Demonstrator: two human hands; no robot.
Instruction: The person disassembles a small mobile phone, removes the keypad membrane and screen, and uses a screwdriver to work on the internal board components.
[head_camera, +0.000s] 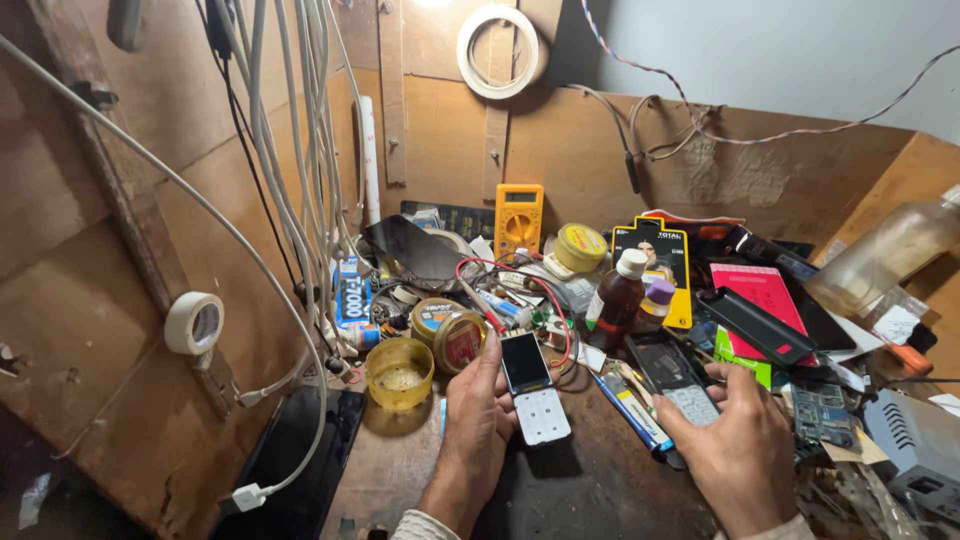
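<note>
My left hand (478, 420) steadies the white phone (533, 390) flat on the tabletop (600, 490), grip around its edge; right of it, my right hand (738, 440) rests released over a keypad (690, 402).

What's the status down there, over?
Left hand grips white keypad phone. Right hand rests on dark phone. Clutter close by: yellow cup, blue pen.

Dark workbench (590, 490), white keypad phone (535, 388), yellow cup (399, 373), perhaps solder tins (450, 335)
</note>
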